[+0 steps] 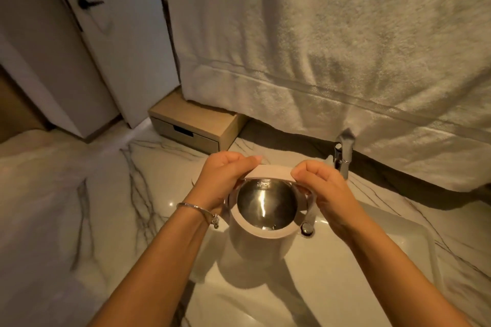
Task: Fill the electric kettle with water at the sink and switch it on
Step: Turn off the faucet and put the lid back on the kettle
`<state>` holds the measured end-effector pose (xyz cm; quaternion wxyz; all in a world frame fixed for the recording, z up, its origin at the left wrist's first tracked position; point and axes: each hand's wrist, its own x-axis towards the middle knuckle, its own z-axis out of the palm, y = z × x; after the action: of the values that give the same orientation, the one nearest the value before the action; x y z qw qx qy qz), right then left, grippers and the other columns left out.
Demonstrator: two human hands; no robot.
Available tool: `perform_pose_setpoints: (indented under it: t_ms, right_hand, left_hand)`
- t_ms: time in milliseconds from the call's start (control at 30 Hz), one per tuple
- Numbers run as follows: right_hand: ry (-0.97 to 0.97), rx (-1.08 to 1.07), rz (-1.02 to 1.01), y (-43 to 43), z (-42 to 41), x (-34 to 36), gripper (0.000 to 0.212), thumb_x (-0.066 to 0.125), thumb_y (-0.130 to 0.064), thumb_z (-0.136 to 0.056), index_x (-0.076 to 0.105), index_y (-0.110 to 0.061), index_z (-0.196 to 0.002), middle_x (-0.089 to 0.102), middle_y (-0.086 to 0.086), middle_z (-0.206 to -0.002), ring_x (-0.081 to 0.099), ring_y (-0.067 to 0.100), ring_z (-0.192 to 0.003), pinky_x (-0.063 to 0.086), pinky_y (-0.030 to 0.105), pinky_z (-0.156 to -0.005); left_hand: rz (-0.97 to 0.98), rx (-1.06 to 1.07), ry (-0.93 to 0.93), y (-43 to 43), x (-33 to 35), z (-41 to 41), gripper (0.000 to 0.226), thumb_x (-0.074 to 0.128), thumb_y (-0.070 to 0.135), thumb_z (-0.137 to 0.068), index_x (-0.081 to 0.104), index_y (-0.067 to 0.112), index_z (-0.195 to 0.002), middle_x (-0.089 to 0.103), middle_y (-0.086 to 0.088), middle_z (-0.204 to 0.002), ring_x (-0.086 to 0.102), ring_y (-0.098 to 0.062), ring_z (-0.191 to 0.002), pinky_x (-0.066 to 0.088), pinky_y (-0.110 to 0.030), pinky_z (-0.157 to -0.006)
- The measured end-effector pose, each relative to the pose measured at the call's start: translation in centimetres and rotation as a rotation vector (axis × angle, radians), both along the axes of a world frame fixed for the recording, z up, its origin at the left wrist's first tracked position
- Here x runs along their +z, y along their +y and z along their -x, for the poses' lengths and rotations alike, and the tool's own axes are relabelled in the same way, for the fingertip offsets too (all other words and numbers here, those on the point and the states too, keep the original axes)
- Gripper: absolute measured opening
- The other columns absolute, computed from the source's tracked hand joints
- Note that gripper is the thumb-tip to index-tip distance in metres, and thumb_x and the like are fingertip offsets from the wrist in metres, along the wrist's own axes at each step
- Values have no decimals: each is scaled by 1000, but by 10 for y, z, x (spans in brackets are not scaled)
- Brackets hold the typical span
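While one kettle (253, 231) stands over the one sink (345, 260), two hands grip its raised lid (268, 174): left hand (221, 180) and right hand (324, 191) pinching opposite edges. One faucet (344, 151), one drawer box (196, 125), one towel (345, 61); no legible writing.

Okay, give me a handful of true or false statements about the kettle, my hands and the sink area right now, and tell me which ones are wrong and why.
1. Both hands are on the kettle. True: left hand and right hand grip near its rim.
2. The kettle's lid is closed. False: the shiny metal inside is exposed.
3. The kettle is over the sink. True.
4. A bracelet is on the right wrist. False: the left wrist.
5. A towel hangs behind the faucet. True.
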<state>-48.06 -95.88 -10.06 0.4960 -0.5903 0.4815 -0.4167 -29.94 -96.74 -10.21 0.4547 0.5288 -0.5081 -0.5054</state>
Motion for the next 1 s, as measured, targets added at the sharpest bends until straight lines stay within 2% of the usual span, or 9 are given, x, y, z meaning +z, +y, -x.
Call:
perform_pose_setpoints:
  t_ms: [100, 200, 267, 400, 533, 667, 800, 900, 1000]
  right_hand:
    - [-2, 16, -8, 2, -36, 6, 29, 51, -17, -88, 56, -17, -59, 54, -2, -63, 52, 14, -68, 45, 23, -62]
    - [-14, 5, -19, 2, -73, 5, 32, 51, -16, -89, 53, -17, -57, 53, -2, -63, 52, 14, -69, 45, 23, -64]
    - [-11, 5, -27, 0, -98, 4, 32, 51, -17, -89, 53, -15, -57, 52, 1, -64, 52, 14, -69, 46, 21, -65]
    - [14, 31, -44, -2, -142, 1, 29, 54, -28, -86, 56, -8, -64, 55, 2, -68, 56, 11, -68, 50, 18, -62]
    - [4, -18, -65, -5, -182, -6, 26, 50, -18, -89, 59, -8, -67, 58, -5, -63, 59, 7, -66, 51, 13, -62]
    - [16, -14, -75, -8, -209, -15, 27, 51, -21, -89, 58, -7, -67, 58, -3, -64, 59, 9, -67, 52, 14, -63]
    - [-2, 16, -104, -16, -228, -21, 27, 50, -36, -75, 58, -12, -66, 59, -7, -63, 60, 5, -67, 51, 11, -64]
    - [12, 37, -104, -22, -235, -29, 29, 49, -37, -74, 58, -10, -69, 58, -5, -64, 59, 4, -65, 50, 11, -61]
    - [16, 75, -89, -25, -241, -35, 29, 48, -36, -75, 58, -9, -69, 57, -12, -58, 58, 3, -63, 49, 12, -58]
  left_hand:
    - [-7, 21, 19, 6, 5, -36, 28, 61, 29, -81, 62, 14, -57, 57, 10, -46, 54, -1, -45, 45, -13, -47]
    - [4, 23, 6, 6, 7, -73, 34, 59, 30, -82, 65, -3, -74, 61, -13, -67, 57, -14, -59, 47, -22, -56]
    - [22, 15, 13, 4, 6, -99, 40, 58, 27, -83, 60, -12, -81, 56, -24, -73, 53, -22, -61, 46, -22, -56]
    - [36, -45, 30, -2, 5, -147, 45, 58, 24, -83, 50, -20, -75, 44, -16, -65, 39, -17, -50, 40, -15, -47]
    - [36, -64, 36, -11, 5, -186, 34, 59, 19, -82, 51, -3, -58, 38, -1, -44, 37, -6, -39, 39, -13, -44]
    - [-10, -73, 33, -17, -3, -214, 38, 59, 20, -82, 47, 13, -47, 40, 6, -40, 40, -6, -39, 41, -17, -49]
    - [-37, -32, 50, -22, -14, -232, 41, 61, 22, -81, 46, 17, -42, 41, 4, -41, 41, -9, -41, 41, -21, -51]
    - [-34, -31, 51, -24, -21, -241, 44, 60, 20, -81, 46, 20, -39, 41, 6, -38, 41, -7, -38, 40, -17, -47]
    - [-30, -33, 45, -24, -26, -249, 46, 59, 18, -82, 47, 21, -38, 40, 9, -37, 40, -4, -37, 39, -14, -45]
